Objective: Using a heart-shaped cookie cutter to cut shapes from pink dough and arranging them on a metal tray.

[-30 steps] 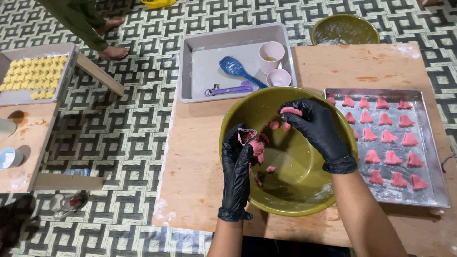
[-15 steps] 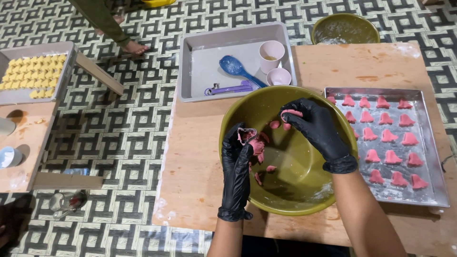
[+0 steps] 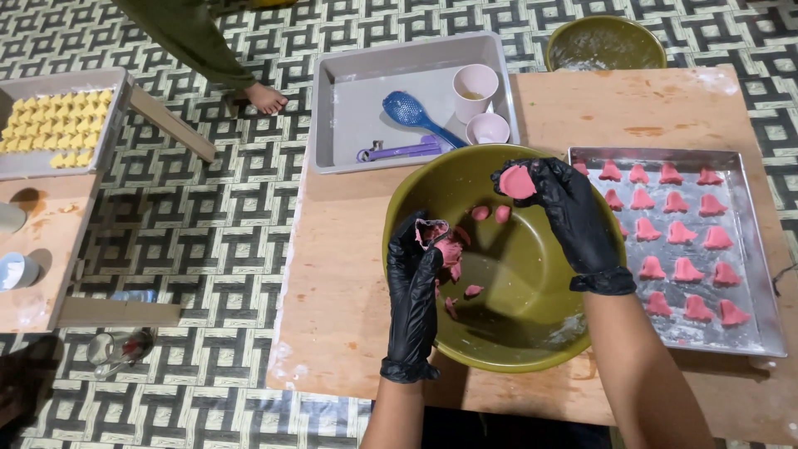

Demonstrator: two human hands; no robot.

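Both of my hands wear black gloves and hover over a large olive-green bowl (image 3: pixel 532 333) on a low wooden table (image 3: pixel 332 283). My left hand (image 3: pixel 420 266) is closed around a small metal mould packed with pink dough (image 3: pixel 445 245). My right hand (image 3: pixel 557 204) pinches a flat pink dough piece (image 3: pixel 517 181) at its fingertips above the bowl's far rim. A few loose pink dough bits (image 3: pixel 490 213) lie inside the bowl. To the right, a metal baking tray (image 3: pixel 752 249) holds several rows of shaped pink pieces.
A grey tray (image 3: pixel 349 108) behind the bowl carries a blue scoop (image 3: pixel 407 110), a purple tool, and two pale cups. A second green bowl (image 3: pixel 605 41) stands at the back. On the left, another table bears a tray of yellow pieces (image 3: pixel 54 125). Another person's foot (image 3: pixel 266 100) rests on the patterned floor.
My hands stay over the bowl; the right one now shows the pink piece more clearly at its fingertips. The other person's foot has shifted on the floor at the back left.
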